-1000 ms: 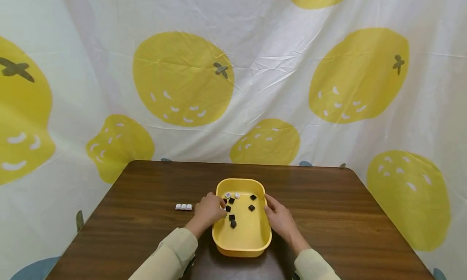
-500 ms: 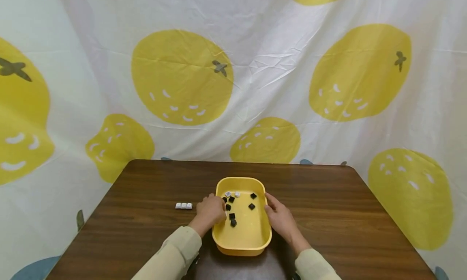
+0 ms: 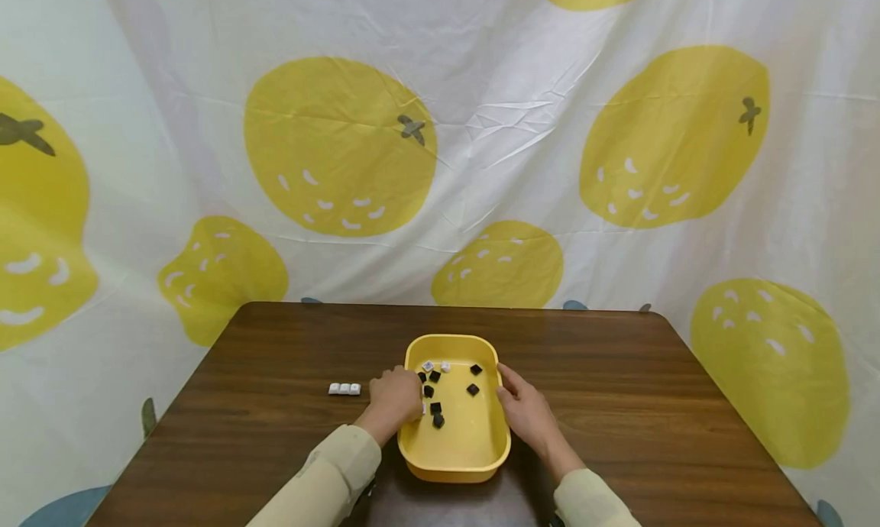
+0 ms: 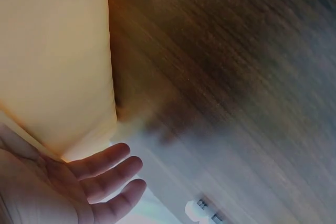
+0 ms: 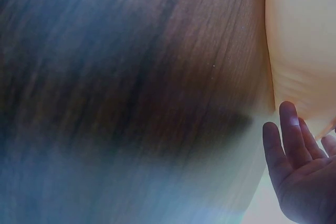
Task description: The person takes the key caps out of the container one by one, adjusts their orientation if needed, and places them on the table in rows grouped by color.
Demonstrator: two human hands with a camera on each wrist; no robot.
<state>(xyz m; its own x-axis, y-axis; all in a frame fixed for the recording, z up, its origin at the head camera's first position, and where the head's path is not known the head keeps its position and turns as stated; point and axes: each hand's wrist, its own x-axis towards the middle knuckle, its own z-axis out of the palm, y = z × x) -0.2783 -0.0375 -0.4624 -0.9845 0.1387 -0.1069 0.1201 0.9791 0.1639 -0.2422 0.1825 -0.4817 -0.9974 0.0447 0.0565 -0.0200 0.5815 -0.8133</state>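
A yellow plastic tray [image 3: 459, 457] sits on the table with several small black keycaps [image 3: 435, 376] and a few white keycaps [image 3: 445, 366] scattered inside. My left hand [image 3: 396, 396] reaches over the tray's left rim; its thumb and index finger are hidden, and I cannot tell whether they pinch a keycap. Three of its fingers [image 4: 111, 176] stretch outside the tray wall in the left wrist view. On the opposite side my right hand [image 3: 529, 412] holds the tray by its rim, with fingers [image 5: 291, 135] along the outer wall.
Three white keycaps [image 3: 344, 389] stand in a tight row on the brown wooden table [image 3: 619, 405], left of my left hand. Behind the table's far edge hangs a white curtain [image 3: 495, 183] printed with yellow fruit.
My left hand has turned slightly at the left rim, so its thumb and index fingertips no longer show inside the tray. The right hand and the row of keycaps stay put.
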